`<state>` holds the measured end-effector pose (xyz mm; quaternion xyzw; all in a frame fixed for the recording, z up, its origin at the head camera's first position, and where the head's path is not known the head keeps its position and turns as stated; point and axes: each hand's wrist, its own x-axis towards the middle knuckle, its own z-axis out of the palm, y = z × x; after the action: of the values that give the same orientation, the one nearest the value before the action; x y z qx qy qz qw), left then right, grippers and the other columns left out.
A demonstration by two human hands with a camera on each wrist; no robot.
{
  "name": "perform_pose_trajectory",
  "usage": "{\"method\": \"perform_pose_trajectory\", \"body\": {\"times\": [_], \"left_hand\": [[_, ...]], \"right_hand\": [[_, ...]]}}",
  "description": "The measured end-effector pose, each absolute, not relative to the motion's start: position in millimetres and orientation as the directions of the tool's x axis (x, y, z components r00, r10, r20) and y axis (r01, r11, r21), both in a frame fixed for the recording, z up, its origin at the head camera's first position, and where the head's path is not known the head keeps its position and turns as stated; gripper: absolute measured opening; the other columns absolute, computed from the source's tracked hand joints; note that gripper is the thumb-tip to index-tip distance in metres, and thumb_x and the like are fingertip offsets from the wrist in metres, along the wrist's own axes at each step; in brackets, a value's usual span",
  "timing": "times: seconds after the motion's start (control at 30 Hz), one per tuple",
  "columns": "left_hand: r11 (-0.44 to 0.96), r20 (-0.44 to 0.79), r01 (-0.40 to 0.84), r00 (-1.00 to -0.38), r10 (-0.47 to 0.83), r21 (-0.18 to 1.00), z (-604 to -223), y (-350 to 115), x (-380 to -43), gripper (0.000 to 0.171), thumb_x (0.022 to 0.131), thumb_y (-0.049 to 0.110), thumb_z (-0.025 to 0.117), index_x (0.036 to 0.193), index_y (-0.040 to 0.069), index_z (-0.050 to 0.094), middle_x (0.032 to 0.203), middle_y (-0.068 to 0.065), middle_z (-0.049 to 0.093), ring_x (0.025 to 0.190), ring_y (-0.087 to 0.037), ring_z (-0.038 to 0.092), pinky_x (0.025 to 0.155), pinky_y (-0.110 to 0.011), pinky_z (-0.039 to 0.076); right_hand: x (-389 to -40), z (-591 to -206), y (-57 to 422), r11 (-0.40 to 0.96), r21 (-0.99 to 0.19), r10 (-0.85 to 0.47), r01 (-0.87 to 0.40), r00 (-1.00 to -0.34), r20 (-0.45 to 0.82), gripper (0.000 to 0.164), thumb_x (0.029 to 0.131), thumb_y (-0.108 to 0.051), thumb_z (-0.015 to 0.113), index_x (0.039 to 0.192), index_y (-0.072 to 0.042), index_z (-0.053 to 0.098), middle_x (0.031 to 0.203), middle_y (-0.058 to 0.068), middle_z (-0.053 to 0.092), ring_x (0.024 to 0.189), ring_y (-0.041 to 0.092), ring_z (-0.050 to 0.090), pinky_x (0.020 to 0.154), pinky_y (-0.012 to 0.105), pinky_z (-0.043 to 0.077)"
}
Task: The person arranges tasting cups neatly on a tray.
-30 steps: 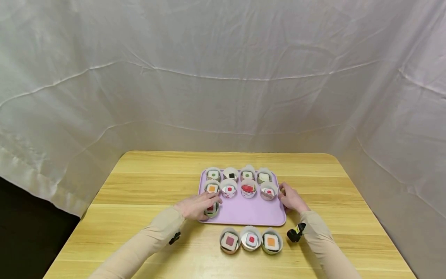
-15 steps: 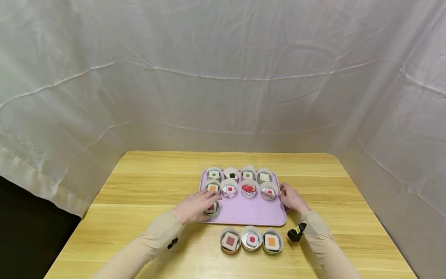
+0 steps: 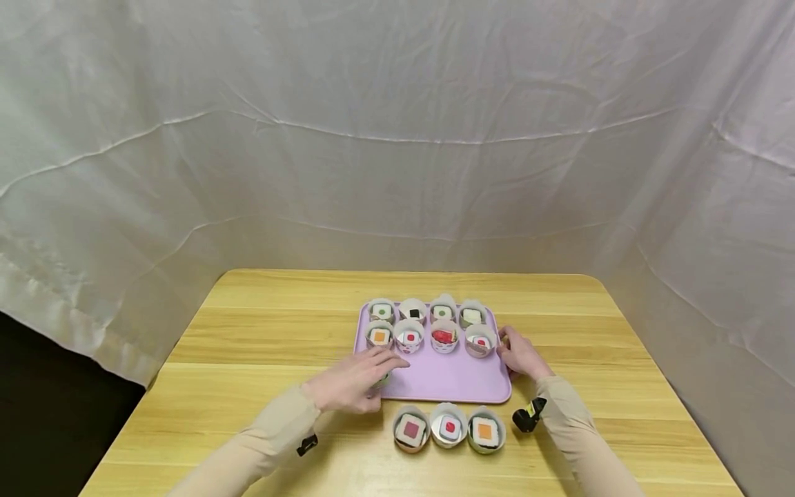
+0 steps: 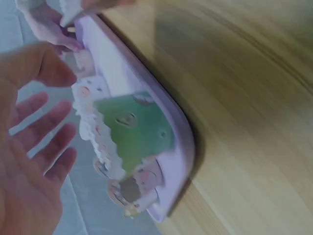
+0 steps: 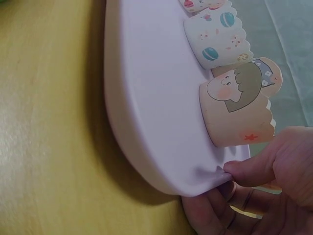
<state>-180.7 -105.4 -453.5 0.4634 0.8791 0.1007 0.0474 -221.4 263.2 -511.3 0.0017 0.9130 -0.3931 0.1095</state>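
Observation:
My right hand [image 3: 522, 355] pinches the right rim of the lilac tray [image 3: 444, 379]. In the right wrist view its thumb lies on the rim and the fingers curl beneath, beside a pink paper cup [image 5: 237, 112] with a drawn face. My left hand [image 3: 350, 379] hovers at the tray's front left corner, with straight fingers, clear of the green paper cup [image 4: 139, 129] in the left wrist view. That cup stands on the tray and is mostly hidden by the hand in the head view. Two rows of paper cups holding sushi-like pieces, such as one with an orange centre [image 3: 380, 337], fill the back.
Three more filled cups stand in a row in front of the tray: one with a maroon-centred piece [image 3: 410, 431], one with a red-centred piece [image 3: 450, 427], one with an orange-centred piece [image 3: 486, 431]. Pale curtains [image 3: 397, 172] surround the wooden table [image 3: 248, 324].
My left hand has let go of the green cup at the tray's front left and drawn a little toward the front. The right hand stays on the rim.

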Motion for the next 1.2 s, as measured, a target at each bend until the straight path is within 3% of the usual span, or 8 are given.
{"method": "perform_pose_trajectory", "body": {"times": [0.13,0.33,0.47,1.0,1.2], "left_hand": [[0.548,-0.075,0.774,-0.556,0.828,0.317,-451,-101,-173,0.079,0.079,0.014,0.076,0.149,0.009,0.041,0.152,-0.008,0.049,0.147,-0.030,0.041,0.123,-0.049,0.031],[0.552,-0.158,0.708,-0.544,0.824,0.440,-449,-95,-166,0.093,0.072,0.015,0.083,0.152,0.011,0.035,0.149,-0.003,0.052,0.140,-0.021,0.047,0.118,-0.040,0.041],[0.562,-0.201,0.689,-0.536,0.820,0.458,-452,-91,-163,0.097,0.071,0.024,0.087,0.151,0.013,0.035,0.149,-0.003,0.051,0.140,-0.019,0.048,0.117,-0.039,0.042],[0.462,-0.158,0.732,-0.447,0.881,0.500,-471,-74,-158,0.094,0.069,0.029,0.092,0.145,0.013,0.040,0.135,0.006,0.057,0.130,-0.006,0.051,0.116,-0.025,0.040],[0.452,-0.144,0.731,-0.446,0.883,0.510,-475,-71,-157,0.092,0.070,0.028,0.091,0.145,0.014,0.040,0.132,0.007,0.058,0.128,-0.005,0.052,0.114,-0.021,0.040]], "right_hand": [[-222,-512,263,0.694,-0.715,-0.083,0.086,-0.976,-0.199,0.028,0.095,0.001,0.049,0.123,0.008,0.044,0.083,0.017,0.054,0.060,0.021,0.061,0.047,0.034,0.057],[-222,-512,263,0.693,-0.716,-0.089,0.085,-0.975,-0.202,0.030,0.096,0.000,0.048,0.125,0.009,0.043,0.084,0.018,0.054,0.059,0.021,0.060,0.047,0.034,0.056],[-222,-512,263,0.692,-0.716,-0.085,0.088,-0.976,-0.203,0.030,0.096,0.000,0.048,0.125,0.009,0.044,0.083,0.017,0.054,0.059,0.021,0.060,0.047,0.034,0.056],[-221,-510,262,0.692,-0.713,-0.068,0.115,-0.972,-0.223,0.031,0.097,-0.001,0.047,0.127,0.007,0.044,0.087,0.018,0.054,0.062,0.023,0.061,0.049,0.034,0.057],[-220,-509,261,0.688,-0.716,-0.063,0.119,-0.973,-0.223,0.030,0.097,-0.001,0.046,0.126,0.007,0.044,0.087,0.019,0.054,0.061,0.023,0.061,0.049,0.034,0.057]]}}
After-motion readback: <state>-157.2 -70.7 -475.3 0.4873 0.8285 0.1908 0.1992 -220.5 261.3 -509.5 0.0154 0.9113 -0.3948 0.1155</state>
